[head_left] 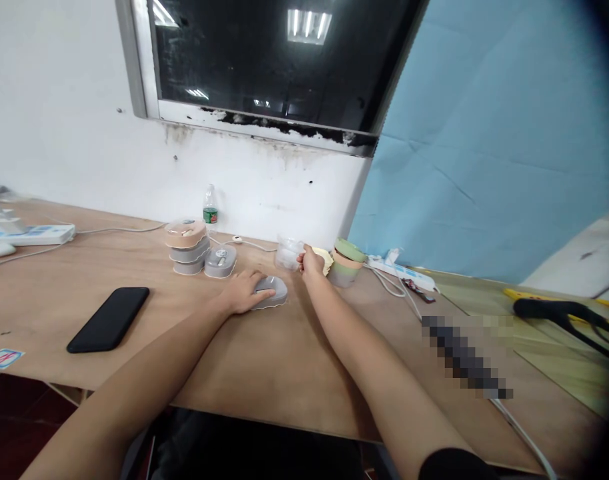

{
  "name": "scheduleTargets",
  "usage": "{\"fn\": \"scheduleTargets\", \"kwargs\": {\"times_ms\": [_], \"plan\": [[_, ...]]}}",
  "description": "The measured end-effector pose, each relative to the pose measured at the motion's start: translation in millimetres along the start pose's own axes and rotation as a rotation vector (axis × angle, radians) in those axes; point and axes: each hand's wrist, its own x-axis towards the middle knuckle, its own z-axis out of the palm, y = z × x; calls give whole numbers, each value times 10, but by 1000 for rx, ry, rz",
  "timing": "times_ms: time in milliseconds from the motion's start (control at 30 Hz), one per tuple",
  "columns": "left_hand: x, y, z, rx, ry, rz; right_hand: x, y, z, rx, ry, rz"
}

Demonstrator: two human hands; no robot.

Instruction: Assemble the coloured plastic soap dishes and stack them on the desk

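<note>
My left hand (245,292) rests on a small grey oval box (273,292) on the table, its thumb across the top and its fingers around the far side. Farther back, my right hand (311,261) is closed, with its fingertips at the side of a clear plastic container (287,255). Pale yellow ruffled pieces (325,259) show just behind that hand, partly hidden by it. Left of my left hand are another grey oval box (221,261) with a clear window and a stack of similar boxes (188,245), peach on top and grey below.
Right of my right hand stand stacked green and peach cups (348,261). A black phone (109,320) lies at the left. Power strips (39,235) and cables run along the back. A green-labelled bottle (211,207) stands by the wall. A pixelated dark object (467,357) lies at the right.
</note>
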Motion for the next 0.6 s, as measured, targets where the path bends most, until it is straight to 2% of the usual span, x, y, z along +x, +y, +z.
{"fn": "scheduleTargets", "kwargs": {"times_ms": [100, 167, 233, 300, 367, 433, 500, 600], "plan": [[-2, 6, 2, 5, -16, -4, -12, 15, 36, 14, 20, 67], [-11, 9, -15, 17, -44, -7, -57, 52, 20, -16, -62, 22], [-26, 6, -43, 29, -84, -3, -112, 128, -52, -60, -151, -97], [-41, -6, -69, 38, -120, 3, -157, 234, -184, -123, -214, -289], [-46, -23, -81, 50, -142, 1, -180, 339, -350, -284, -259, -485], [-39, -40, -74, 57, -155, -7, -178, 413, -496, -431, -267, -622], [-27, -50, -55, 59, -156, -23, -161, 450, -580, -501, -246, -665], [-13, -54, -37, 50, -127, -17, -150, 467, -584, -536, -236, -650]]}}
